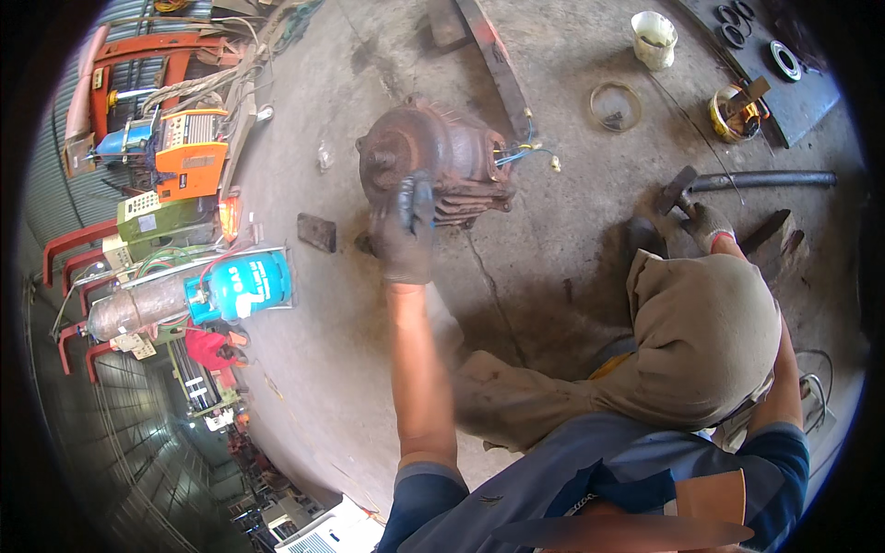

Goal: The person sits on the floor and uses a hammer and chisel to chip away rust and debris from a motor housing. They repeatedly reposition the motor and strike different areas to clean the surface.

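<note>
A rusty electric motor [452, 147] lies on the concrete floor ahead of me, with cooling fins on its lower side and coloured wires coming out of its right side. My left hand [406, 226], in a dark, grimy glove, reaches to the motor's near left end. Its fingers stretch out against the rusty casing; the hand is slightly blurred. Out to the right, beyond my bent knee, my gloved right hand [708, 225] is closed round the handle of a hammer [679, 187]. The hammer's dark head is close to the floor, away from the motor.
A long metal bar [496, 69] reaches the motor's far right. A dark pipe [765, 180] lies beside the hammer. Farther off are a white bucket [654, 41], a ring [615, 106] and a yellow tub [736, 115]. Leftward stand a blue gas cylinder [244, 286] and an orange machine [191, 155].
</note>
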`<act>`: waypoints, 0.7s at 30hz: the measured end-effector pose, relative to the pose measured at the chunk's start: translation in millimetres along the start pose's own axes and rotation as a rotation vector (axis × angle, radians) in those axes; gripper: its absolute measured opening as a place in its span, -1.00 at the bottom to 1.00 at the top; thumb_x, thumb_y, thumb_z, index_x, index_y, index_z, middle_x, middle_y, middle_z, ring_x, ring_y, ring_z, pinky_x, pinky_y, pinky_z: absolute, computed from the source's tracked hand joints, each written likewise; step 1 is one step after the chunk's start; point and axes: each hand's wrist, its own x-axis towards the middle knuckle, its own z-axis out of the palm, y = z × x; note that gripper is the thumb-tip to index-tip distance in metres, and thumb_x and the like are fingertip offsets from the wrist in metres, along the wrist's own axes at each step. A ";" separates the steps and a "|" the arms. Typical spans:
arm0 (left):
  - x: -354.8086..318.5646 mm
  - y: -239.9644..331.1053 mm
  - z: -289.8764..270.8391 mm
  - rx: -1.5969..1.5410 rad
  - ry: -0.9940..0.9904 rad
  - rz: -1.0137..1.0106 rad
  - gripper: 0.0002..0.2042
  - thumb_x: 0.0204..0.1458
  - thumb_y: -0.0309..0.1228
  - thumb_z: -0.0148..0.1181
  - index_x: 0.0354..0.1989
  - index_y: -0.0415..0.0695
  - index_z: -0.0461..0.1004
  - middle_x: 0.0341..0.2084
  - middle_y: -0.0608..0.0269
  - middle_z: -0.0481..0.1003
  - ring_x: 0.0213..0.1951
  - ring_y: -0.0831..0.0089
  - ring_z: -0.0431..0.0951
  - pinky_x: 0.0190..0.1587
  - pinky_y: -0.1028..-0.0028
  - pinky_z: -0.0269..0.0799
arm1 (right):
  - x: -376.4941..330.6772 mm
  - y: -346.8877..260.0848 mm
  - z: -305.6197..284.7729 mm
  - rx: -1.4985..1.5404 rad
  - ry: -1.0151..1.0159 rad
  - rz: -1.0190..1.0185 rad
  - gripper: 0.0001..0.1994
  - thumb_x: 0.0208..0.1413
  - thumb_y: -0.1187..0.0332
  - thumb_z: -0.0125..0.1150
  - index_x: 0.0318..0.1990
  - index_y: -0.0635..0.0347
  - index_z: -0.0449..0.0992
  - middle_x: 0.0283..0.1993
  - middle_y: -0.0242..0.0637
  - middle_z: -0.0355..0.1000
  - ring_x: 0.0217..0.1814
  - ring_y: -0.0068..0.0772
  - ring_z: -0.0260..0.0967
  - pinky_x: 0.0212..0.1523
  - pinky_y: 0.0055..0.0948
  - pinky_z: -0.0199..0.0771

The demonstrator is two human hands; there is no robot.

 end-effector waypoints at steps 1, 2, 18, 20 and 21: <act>4.5 1.1 -4.8 -0.108 0.050 -0.078 -0.79 0.32 -0.39 0.10 -0.09 -0.25 0.61 -0.25 0.07 0.66 -0.23 0.29 0.66 -0.12 0.33 0.53 | 0.7 0.9 0.8 -0.009 0.005 -0.005 -0.51 0.05 0.07 0.33 0.07 0.20 0.59 0.03 0.08 0.57 0.14 0.13 0.50 0.11 -0.08 0.44; 9.7 2.0 -9.8 -0.218 0.110 -0.151 -0.78 0.34 -0.40 0.08 -0.08 -0.26 0.60 -0.25 0.12 0.66 -0.24 0.36 0.64 -0.12 0.36 0.53 | 0.9 0.9 1.0 -0.017 0.011 -0.010 -0.51 0.05 0.07 0.32 0.07 0.19 0.59 0.02 0.08 0.57 0.13 0.13 0.50 0.10 -0.07 0.44; -54.8 47.2 53.3 -1.091 -0.082 -0.473 -0.70 0.34 -0.31 0.14 0.05 -0.31 0.56 -0.20 0.18 0.62 -0.21 0.49 0.60 -0.05 0.43 0.53 | -35.1 -55.5 -47.6 -0.070 -0.046 0.115 -0.52 0.15 -0.01 0.23 0.16 0.00 0.58 0.07 0.01 0.57 0.16 0.09 0.51 0.08 -0.10 0.46; -62.0 48.0 91.3 -1.120 -0.173 -0.641 -0.73 0.33 -0.27 0.16 -0.07 -0.26 0.60 -0.28 0.22 0.64 -0.29 0.49 0.62 -0.14 0.43 0.56 | -37.8 -57.3 -48.1 -0.086 -0.043 0.105 -0.50 0.14 -0.04 0.23 0.16 -0.03 0.57 0.08 0.00 0.56 0.17 0.08 0.50 0.11 -0.13 0.46; -66.2 47.8 112.8 -1.134 -0.209 -0.723 -0.74 0.32 -0.25 0.17 -0.13 -0.23 0.61 -0.32 0.24 0.65 -0.32 0.49 0.63 -0.18 0.43 0.58 | -39.0 -57.3 -47.3 -0.057 -0.021 0.109 -0.51 0.14 -0.05 0.23 0.11 0.05 0.59 0.05 0.03 0.57 0.14 0.11 0.51 0.09 -0.11 0.47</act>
